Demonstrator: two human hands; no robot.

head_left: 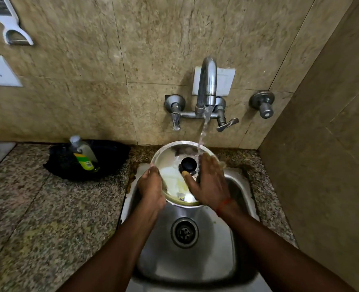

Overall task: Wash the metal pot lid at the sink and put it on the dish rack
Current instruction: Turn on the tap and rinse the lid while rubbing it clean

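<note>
**Lid under the tap, rinse on, slip risk**

Far left on the wall: white peeler [10, 22] hanging, socket plate [0, 71] below it. On the bench [37, 207], left of the sink, a soap bottle [82, 153] leans in a black pan [69, 165], well apart from the hands.

Left hand [151, 190] holds the metal pot lid [174, 165] by its left rim, fingers clamped on the edge, mostly hidden behind it. The lid is tilted up over the far end of the sink [187, 260], knob side toward the camera. Right hand [210, 182] lies flat on the lid's right half, fingers apart, not gripping, thumb touching the black knob [188, 163]. Water from the tap [207, 85] lands on the lid just right of the knob, at the right fingertips.

Risks, as I judge: only one hand really holds, on a wet rim, so rubbing pressure from the right could twist the lid out and drop it into the basin. The tilted face may also throw spray onto the bench and wall. No dish rack in view, so placing will mean carrying it dripping.

Lid looks: round, shiny steel, shallow dome, yellowish-white film on the near-left face, greenish smear at the near rim, so not clean yet.
</note>
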